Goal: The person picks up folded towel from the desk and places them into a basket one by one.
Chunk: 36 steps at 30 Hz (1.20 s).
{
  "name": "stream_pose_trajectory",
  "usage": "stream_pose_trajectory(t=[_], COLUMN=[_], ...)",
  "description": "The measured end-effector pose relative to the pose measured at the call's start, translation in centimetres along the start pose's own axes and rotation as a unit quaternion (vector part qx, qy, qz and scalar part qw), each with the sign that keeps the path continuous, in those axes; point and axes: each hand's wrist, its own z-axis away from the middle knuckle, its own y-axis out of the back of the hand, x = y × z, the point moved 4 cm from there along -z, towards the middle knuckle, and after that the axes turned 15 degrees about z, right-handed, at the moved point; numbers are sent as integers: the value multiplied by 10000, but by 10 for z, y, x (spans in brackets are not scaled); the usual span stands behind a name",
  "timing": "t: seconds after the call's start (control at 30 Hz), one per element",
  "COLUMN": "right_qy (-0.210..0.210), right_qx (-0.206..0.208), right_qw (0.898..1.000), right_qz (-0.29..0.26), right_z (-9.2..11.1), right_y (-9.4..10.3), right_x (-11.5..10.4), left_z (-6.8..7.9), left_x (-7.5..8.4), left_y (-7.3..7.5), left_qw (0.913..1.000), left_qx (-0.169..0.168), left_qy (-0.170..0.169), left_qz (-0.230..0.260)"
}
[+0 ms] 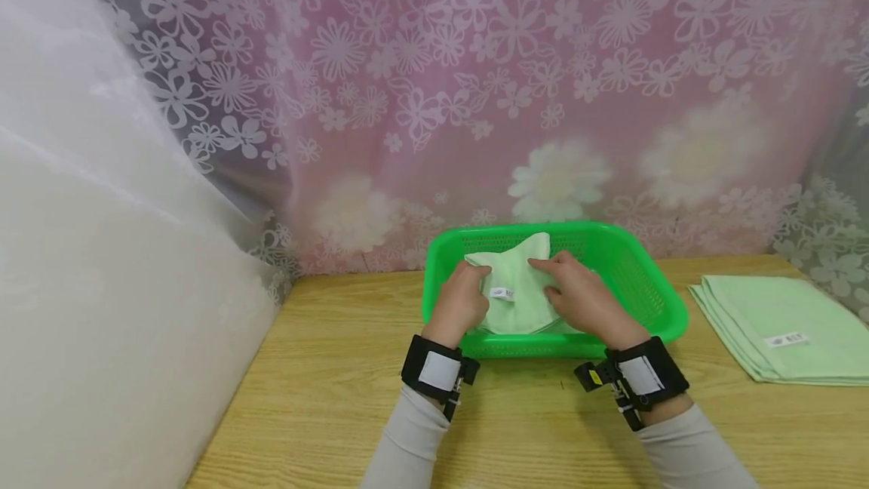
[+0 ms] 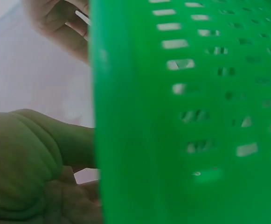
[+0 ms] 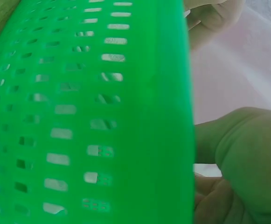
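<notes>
A folded pale green towel (image 1: 514, 270) with a small white label stands partly raised inside the green plastic basket (image 1: 475, 235), its top corners sticking up. The left hand (image 1: 465, 300) grips the towel's left side, index finger lying across its front. At the right side, the right hand (image 1: 584, 296) holds the towel, with index finger and thumb pointing inward. Both hands reach over the basket's near rim. In the left wrist view the basket wall (image 2: 130, 116) hides most of the fingers and the towel; the right wrist view is likewise blocked by the basket wall (image 3: 158, 116).
Another folded pale green towel (image 1: 787, 323) with a white label lies on the wooden table (image 1: 326, 383), right of the basket. A pink flowered curtain (image 1: 421, 96) hangs behind, and white sheeting (image 1: 115, 247) hangs at the left.
</notes>
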Motion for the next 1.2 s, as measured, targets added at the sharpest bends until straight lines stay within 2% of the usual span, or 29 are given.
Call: stream_pose_trajectory(t=[0.2, 0.5, 1.03, 1.2], right_qy=[-7, 113, -83, -219], right_qx=[35, 134, -491, -525], right_qw=[10000, 9998, 9985, 9981], right_qz=[-28, 87, 206, 241], right_z=[0, 3, 4, 5], right_y=[-4, -5, -4, -5], right_x=[0, -3, 4, 6], left_z=[-2, -1, -2, -2], left_x=[-3, -4, -10, -14], left_y=[-2, -6, -2, -1], left_qw=[9999, 9997, 9994, 9993], left_qx=[-53, -27, -141, -201], left_qy=[49, -91, 67, 102], left_qz=[-124, -241, -304, -290])
